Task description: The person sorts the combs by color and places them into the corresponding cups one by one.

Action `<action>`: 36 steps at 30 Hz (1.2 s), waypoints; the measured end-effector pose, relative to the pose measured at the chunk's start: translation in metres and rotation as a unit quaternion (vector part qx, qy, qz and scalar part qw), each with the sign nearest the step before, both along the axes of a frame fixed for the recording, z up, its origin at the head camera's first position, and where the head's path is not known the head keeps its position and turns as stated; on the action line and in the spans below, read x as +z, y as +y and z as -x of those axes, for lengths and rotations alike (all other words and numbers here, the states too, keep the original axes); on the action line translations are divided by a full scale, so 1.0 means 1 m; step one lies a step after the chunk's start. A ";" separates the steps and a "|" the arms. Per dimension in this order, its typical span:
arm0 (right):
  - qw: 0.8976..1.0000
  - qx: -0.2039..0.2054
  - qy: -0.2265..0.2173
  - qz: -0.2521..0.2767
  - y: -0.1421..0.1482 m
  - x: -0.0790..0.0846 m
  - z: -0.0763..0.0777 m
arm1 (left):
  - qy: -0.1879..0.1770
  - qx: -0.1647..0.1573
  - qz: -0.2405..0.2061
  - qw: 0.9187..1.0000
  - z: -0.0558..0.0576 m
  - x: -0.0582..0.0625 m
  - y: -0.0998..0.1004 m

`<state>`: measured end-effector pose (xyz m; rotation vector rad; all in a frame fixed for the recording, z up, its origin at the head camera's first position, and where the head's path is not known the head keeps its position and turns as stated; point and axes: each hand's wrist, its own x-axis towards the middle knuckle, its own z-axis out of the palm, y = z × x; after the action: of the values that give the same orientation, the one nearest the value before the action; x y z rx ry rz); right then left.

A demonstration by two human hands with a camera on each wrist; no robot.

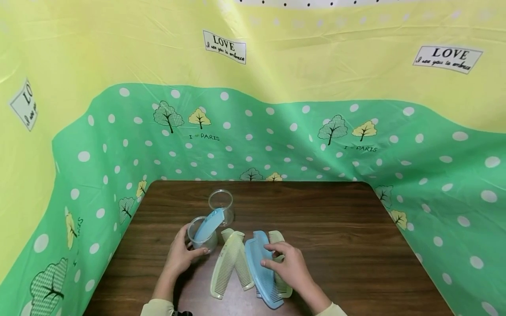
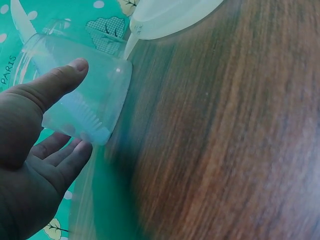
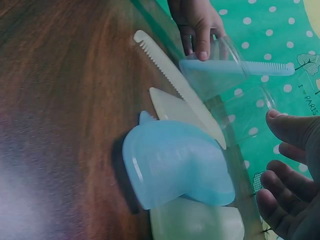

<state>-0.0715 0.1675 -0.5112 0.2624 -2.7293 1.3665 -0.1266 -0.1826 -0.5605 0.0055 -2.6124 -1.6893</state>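
Observation:
My left hand (image 1: pixel 182 254) grips a clear plastic cup (image 1: pixel 212 244), thumb on the near side and fingers around the far side. A blue comb (image 1: pixel 209 225) leans inside that cup, its upper end sticking out past the rim. My right hand (image 1: pixel 291 264) is over a pile of combs with its fingers loosely bent and nothing between thumb and fingertips. Nearest to it are overlapping blue combs (image 1: pixel 257 266), with a pale green comb (image 1: pixel 276 237) partly hidden beneath the hand. In the right wrist view, a gap shows between the fingers and the blue combs (image 3: pixel 165 160).
A second clear cup (image 1: pixel 228 216) stands just behind the held one. Two pale yellow-green combs (image 1: pixel 226 267) lie crossed between my hands. The dark wooden table (image 1: pixel 356 245) is bordered by a green and yellow printed curtain (image 1: pixel 276 145).

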 end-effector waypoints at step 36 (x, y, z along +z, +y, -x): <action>0.999 0.023 -0.029 -0.028 0.015 -0.030 -0.036 | -0.005 -0.003 -0.005 1.000 0.003 -0.001 -0.001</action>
<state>-0.0355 0.1826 -0.5417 0.2956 -2.8297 1.3312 -0.1295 -0.1833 -0.5620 0.0069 -2.6131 -1.7091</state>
